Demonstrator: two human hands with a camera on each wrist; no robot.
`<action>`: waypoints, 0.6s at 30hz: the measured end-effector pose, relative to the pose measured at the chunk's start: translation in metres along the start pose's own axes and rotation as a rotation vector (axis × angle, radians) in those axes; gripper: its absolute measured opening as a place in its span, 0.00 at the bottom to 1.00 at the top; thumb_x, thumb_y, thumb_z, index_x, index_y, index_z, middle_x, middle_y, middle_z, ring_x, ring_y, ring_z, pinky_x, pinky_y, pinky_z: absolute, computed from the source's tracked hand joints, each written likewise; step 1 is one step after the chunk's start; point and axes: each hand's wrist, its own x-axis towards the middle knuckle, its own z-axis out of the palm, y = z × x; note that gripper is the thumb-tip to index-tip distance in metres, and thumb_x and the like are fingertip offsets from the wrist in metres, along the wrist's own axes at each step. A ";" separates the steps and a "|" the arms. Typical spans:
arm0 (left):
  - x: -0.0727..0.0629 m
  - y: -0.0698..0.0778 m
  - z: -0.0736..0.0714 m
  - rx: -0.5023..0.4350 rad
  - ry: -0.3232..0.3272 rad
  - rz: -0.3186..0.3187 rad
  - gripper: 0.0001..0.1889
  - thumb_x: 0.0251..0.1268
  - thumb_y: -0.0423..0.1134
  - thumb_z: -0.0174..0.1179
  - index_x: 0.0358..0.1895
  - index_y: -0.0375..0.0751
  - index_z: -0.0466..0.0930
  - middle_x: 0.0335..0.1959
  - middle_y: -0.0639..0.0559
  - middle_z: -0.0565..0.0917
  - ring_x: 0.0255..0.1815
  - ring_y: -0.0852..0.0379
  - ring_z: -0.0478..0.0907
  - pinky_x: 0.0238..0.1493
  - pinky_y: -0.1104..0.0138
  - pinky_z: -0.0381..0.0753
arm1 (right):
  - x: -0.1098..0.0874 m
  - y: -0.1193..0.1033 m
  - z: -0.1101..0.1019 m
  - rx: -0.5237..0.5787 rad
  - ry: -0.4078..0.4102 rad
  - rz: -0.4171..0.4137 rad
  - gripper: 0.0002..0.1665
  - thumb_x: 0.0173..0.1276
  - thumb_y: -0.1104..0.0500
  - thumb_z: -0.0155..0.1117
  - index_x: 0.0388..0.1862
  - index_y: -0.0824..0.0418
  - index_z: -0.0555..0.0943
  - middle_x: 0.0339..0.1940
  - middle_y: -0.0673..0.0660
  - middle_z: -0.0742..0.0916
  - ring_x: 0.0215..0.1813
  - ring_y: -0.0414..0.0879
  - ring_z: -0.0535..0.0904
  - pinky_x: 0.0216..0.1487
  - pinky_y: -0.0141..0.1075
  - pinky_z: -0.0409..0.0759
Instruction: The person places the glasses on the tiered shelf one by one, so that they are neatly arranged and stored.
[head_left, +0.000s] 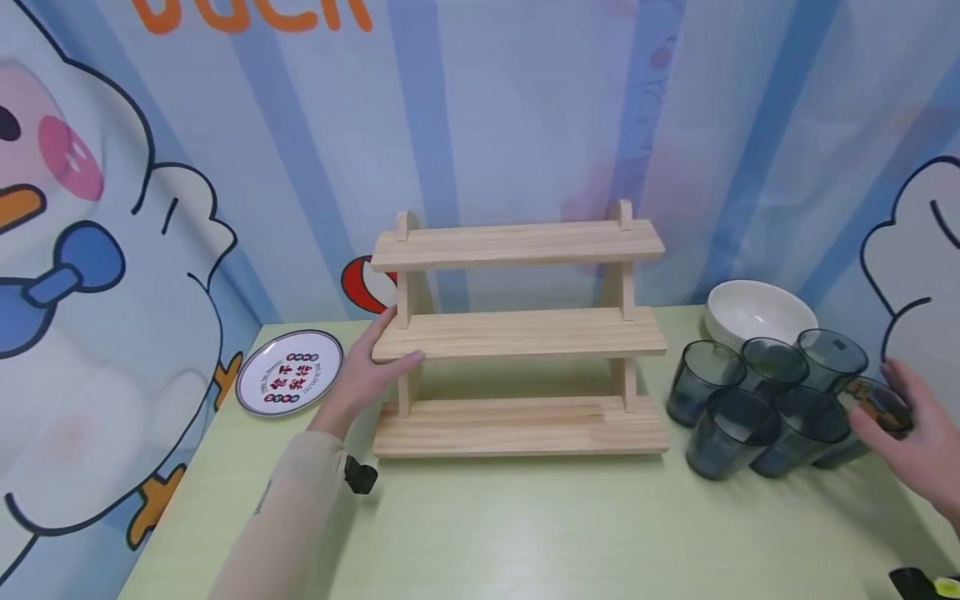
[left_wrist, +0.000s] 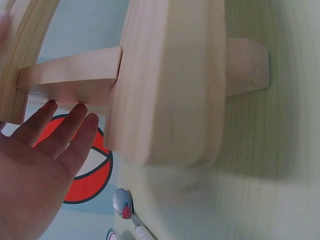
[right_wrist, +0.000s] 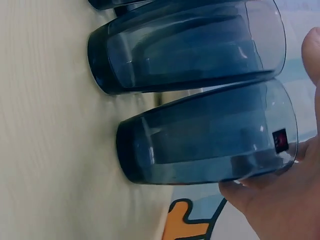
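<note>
My right hand's (head_left: pixel 918 442) fingers spread around the rightmost glass (right_wrist: pixel 210 137) and my left hand's (head_left: pixel 365 367) parted against the left side of the wooden stand (head_left: pixel 525 332), I could topple the crowded neighbouring glasses (right_wrist: pixel 190 47) with a skewed lift.

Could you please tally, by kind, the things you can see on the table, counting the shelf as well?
Blue-grey glass tumblers: 6
White bowl: 1
White plate with red lettering: 1
Three-tier wooden shelf: 1
Spoon with white handle: 1
Total: 10
</note>
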 end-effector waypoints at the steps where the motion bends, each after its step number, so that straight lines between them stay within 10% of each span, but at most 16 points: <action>1: 0.000 0.000 0.000 -0.006 0.002 0.001 0.50 0.63 0.62 0.73 0.84 0.76 0.52 0.85 0.61 0.53 0.83 0.49 0.55 0.78 0.39 0.60 | 0.000 0.003 0.000 0.021 0.006 0.001 0.50 0.84 0.52 0.54 0.88 0.63 0.35 0.85 0.77 0.47 0.83 0.76 0.46 0.82 0.34 0.54; 5: 0.001 0.000 0.001 -0.026 0.002 0.007 0.50 0.64 0.60 0.73 0.84 0.75 0.52 0.85 0.64 0.53 0.84 0.52 0.52 0.79 0.39 0.58 | -0.004 0.014 0.001 0.110 -0.012 0.016 0.50 0.83 0.57 0.57 0.88 0.61 0.37 0.80 0.84 0.54 0.81 0.46 0.59 0.51 0.09 0.61; 8: 0.001 0.001 0.002 -0.035 0.001 0.007 0.50 0.64 0.60 0.73 0.85 0.72 0.51 0.85 0.64 0.53 0.84 0.51 0.52 0.79 0.39 0.58 | -0.008 0.019 0.003 0.185 -0.023 0.026 0.51 0.82 0.62 0.57 0.89 0.55 0.36 0.84 0.74 0.58 0.73 0.26 0.59 0.53 0.10 0.64; 18: -0.001 0.002 0.002 -0.049 0.015 -0.010 0.51 0.63 0.60 0.74 0.85 0.71 0.52 0.85 0.62 0.53 0.84 0.51 0.52 0.79 0.40 0.59 | -0.009 0.037 0.012 0.233 0.034 -0.046 0.50 0.79 0.68 0.61 0.88 0.43 0.50 0.77 0.36 0.67 0.64 0.18 0.65 0.53 0.11 0.66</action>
